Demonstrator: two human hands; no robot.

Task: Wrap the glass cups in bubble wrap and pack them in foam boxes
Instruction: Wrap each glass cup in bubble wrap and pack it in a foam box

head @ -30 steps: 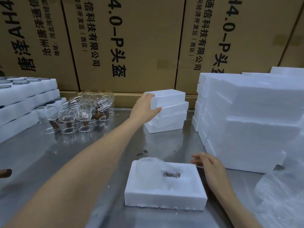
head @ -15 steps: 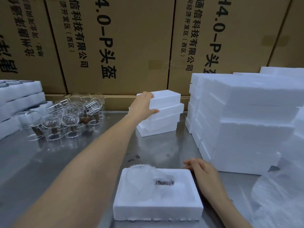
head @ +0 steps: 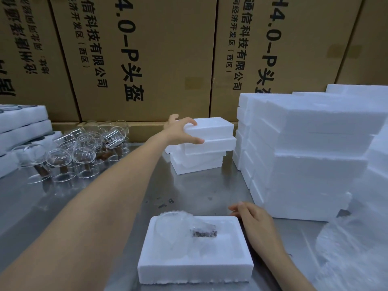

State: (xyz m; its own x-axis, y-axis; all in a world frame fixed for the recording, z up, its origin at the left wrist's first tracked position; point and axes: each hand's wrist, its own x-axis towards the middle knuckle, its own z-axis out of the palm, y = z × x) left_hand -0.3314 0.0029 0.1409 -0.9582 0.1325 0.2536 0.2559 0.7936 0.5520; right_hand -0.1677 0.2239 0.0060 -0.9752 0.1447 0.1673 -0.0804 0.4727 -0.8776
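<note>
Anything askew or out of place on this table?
The small foam stack is uneven, its pieces shifted out of line under the left hand. One glass cup lies tipped on the others. Nothing looks spilled or broken.

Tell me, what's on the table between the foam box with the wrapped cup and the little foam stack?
Only bare metal table with a few dark specks lies between the foam box and small stack, head view.

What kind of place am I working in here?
Probably a packing bench in a warehouse or small factory: printed cardboard cartons line the back, foam box halves are stacked high on the steel table, and loose glass cups wait in a cluster.
</note>
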